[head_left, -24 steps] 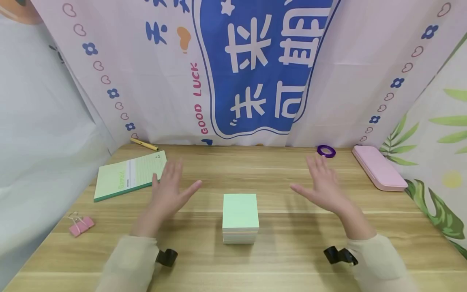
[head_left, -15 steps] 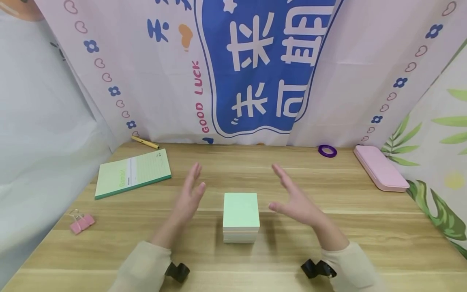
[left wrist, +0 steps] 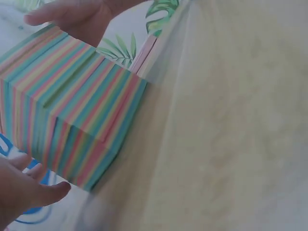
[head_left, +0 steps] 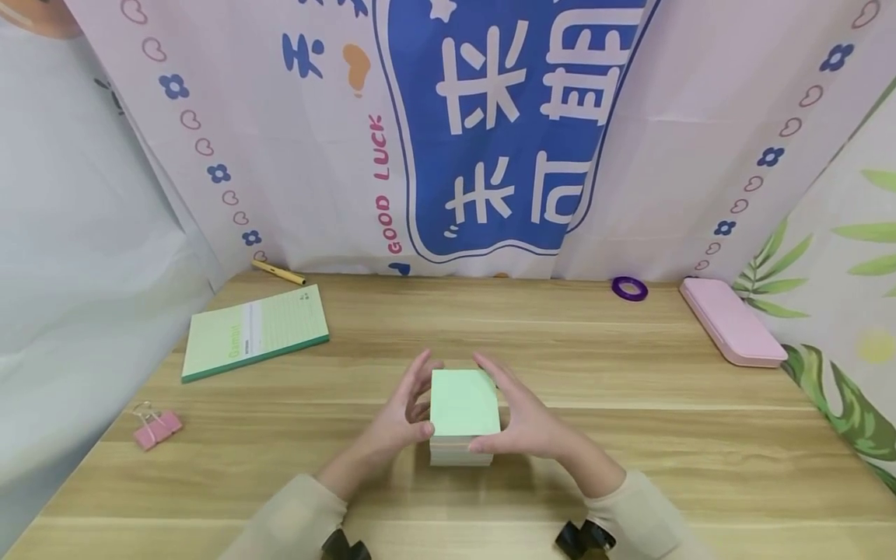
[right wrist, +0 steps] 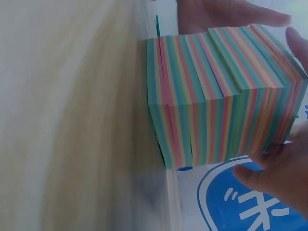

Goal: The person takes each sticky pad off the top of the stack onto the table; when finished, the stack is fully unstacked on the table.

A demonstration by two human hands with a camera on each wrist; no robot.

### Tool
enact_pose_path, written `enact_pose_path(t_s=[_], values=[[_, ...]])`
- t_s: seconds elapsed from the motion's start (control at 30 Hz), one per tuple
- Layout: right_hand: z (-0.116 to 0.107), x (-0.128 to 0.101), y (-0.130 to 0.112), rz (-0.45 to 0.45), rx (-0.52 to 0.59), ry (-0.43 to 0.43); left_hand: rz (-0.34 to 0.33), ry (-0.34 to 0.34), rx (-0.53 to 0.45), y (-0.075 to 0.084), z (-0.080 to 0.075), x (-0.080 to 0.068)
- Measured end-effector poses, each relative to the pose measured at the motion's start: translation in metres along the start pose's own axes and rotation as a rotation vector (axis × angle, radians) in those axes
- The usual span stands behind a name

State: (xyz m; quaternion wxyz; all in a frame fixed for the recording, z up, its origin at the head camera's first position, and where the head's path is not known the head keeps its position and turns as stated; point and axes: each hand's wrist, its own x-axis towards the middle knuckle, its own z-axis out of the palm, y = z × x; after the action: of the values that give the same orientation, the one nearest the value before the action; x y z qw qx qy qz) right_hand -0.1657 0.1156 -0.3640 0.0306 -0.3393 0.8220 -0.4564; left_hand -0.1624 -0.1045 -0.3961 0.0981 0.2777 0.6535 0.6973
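Observation:
A cube-shaped stack of sticky notes, pale green on top, sits on the table between both hands. In the wrist views its sides show pink, yellow, green and blue stripes. My left hand holds its left side, thumb at the near left corner and fingers along the side toward the back. From the right, my right hand grips it with the thumb across the front face and a finger at the far right corner. Both hands flank the stack in the right wrist view. Some fingertips are hidden behind it.
A green notebook lies at the left, a yellow pen behind it and a pink binder clip nearer. At the back right are a purple tape roll and a pink case. Printed cloth hangs behind the wooden table.
Both hands have come inward from either side, the left moving right and the right moving left, and now hold the stack of sticky notes. The stack stays in place on the table.

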Motion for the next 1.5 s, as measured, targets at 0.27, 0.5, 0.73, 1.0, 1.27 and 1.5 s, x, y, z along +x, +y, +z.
enact_pose_path(t_s=[0.27, 0.5, 0.73, 1.0, 1.27, 1.5], values=[[0.004, 0.0, 0.003, -0.021, -0.055, 0.022, -0.094, -0.052, 0.1, -0.007, -0.001, -0.005], [-0.002, -0.001, -0.008, -0.012, -0.081, 0.0, -0.097, -0.007, 0.308, -0.004, 0.006, -0.007], [-0.006, -0.004, 0.01, -0.051, -0.088, 0.014, -0.078, -0.008, 0.333, 0.005, 0.012, -0.009], [-0.015, -0.009, 0.008, -0.013, -0.117, -0.024, -0.06, 0.016, 0.394, -0.021, 0.003, -0.007], [-0.018, -0.008, 0.008, 0.013, -0.129, -0.053, -0.034, 0.012, 0.351, -0.025, 0.0, -0.007], [-0.024, -0.01, 0.006, -0.004, -0.173, -0.064, -0.031, 0.027, 0.46, -0.02, 0.003, -0.007]])
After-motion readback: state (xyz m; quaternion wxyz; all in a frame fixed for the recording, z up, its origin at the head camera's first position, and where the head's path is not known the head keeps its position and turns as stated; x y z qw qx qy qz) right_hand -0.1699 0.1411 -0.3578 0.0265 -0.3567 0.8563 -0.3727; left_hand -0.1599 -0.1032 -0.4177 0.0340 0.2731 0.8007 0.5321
